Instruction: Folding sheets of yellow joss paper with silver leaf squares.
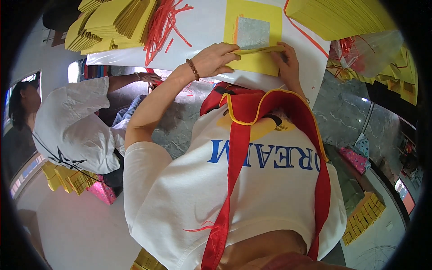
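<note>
A yellow paper sheet [254, 13] with a silver-grey rectangle [254, 32] and a narrow orange strip at its left side lies on the white table in front of me. Its near part is raised into a folded edge running across, just below the silver area. My left hand [216, 59], with a brown bead bracelet on the wrist, pinches the left end of this fold. At the right end, my right hand [287, 62] has its thumb and fingers closed on the same fold. Some of the right fingers are hidden behind the paper.
Stacks of folded yellow paper [119, 20] and loose red strips [164, 27] lie on the left of the white table [204, 22]. Another yellow stack [344, 15] stands at the right, above a clear plastic bag [366, 51]. A co-worker in white [74, 121] sits at my left.
</note>
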`<state>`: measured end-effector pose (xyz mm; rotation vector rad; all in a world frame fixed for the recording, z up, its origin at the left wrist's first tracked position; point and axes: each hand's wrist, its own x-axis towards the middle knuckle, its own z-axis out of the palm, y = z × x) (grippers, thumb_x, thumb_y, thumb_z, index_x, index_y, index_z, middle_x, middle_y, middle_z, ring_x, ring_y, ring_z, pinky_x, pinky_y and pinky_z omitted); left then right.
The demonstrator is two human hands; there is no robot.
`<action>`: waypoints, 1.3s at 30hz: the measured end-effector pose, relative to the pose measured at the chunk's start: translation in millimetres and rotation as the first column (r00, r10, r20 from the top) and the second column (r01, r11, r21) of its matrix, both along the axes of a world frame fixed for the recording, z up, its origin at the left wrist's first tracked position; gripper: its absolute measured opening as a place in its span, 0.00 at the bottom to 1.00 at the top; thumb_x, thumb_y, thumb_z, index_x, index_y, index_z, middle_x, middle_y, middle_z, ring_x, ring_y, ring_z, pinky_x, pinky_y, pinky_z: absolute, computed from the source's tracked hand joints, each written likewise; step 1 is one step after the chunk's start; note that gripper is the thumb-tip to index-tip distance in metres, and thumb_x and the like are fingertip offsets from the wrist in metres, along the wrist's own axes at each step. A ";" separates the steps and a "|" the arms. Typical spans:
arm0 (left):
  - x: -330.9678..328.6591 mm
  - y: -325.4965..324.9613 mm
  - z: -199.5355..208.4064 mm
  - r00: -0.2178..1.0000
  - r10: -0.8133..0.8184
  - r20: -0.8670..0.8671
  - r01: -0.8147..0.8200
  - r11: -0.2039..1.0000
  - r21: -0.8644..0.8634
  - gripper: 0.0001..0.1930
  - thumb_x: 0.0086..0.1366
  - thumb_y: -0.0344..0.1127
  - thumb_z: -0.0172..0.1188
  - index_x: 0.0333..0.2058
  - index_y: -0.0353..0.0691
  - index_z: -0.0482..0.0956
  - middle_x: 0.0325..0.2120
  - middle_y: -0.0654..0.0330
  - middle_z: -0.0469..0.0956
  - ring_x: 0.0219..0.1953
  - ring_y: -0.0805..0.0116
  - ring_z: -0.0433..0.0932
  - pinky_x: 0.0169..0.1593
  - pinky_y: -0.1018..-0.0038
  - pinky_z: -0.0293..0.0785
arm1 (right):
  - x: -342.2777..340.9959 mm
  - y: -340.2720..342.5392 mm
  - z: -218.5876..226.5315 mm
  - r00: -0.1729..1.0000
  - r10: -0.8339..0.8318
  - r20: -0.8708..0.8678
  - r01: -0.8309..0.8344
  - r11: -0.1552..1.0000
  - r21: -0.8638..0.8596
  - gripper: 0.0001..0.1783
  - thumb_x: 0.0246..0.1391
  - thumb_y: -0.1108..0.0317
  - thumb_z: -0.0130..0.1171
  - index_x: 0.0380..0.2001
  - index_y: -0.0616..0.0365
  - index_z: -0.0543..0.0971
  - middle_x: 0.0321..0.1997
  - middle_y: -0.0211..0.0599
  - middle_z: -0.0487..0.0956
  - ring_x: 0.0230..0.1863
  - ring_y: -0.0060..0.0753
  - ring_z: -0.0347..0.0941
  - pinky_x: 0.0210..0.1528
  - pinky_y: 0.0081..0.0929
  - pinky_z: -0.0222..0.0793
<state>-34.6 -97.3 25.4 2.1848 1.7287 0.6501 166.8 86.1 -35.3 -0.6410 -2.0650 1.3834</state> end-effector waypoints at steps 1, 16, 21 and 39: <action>-0.3 0.1 -2.3 1.000 -0.006 -0.022 0.006 1.000 0.015 0.18 0.51 0.34 0.61 0.42 0.41 0.71 0.47 0.51 0.68 0.46 0.54 0.69 0.48 0.66 0.68 | -0.5 0.0 -1.3 1.000 -0.001 -0.020 0.000 0.999 -0.039 0.14 0.48 0.67 0.58 0.39 0.59 0.76 0.49 0.39 0.69 0.52 0.34 0.64 0.54 0.27 0.59; -16.0 2.9 3.7 0.993 -0.012 0.118 0.019 0.998 -0.061 0.10 0.55 0.35 0.58 0.36 0.38 0.73 0.42 0.51 0.72 0.42 0.54 0.73 0.45 0.67 0.71 | 0.9 2.2 -3.2 1.000 0.015 -0.019 -0.019 0.977 -0.214 0.14 0.50 0.67 0.56 0.41 0.61 0.75 0.49 0.35 0.69 0.51 0.31 0.64 0.53 0.25 0.58; -19.5 5.8 4.3 0.941 0.137 0.311 -0.077 0.977 -0.197 0.08 0.60 0.34 0.53 0.34 0.35 0.73 0.41 0.51 0.73 0.38 0.58 0.75 0.41 0.71 0.73 | 9.1 8.7 -2.9 0.990 0.077 -0.117 -0.116 0.920 -0.375 0.21 0.48 0.67 0.57 0.47 0.59 0.70 0.51 0.34 0.67 0.53 0.31 0.62 0.56 0.26 0.55; 0.4 -6.5 -2.0 0.999 0.039 -0.002 -0.039 0.995 0.094 0.17 0.50 0.32 0.61 0.41 0.42 0.73 0.48 0.53 0.67 0.46 0.56 0.70 0.45 0.65 0.69 | 0.0 1.4 4.0 0.999 0.016 0.039 -0.015 1.000 -0.027 0.15 0.47 0.66 0.60 0.39 0.59 0.76 0.50 0.37 0.69 0.52 0.33 0.63 0.53 0.27 0.58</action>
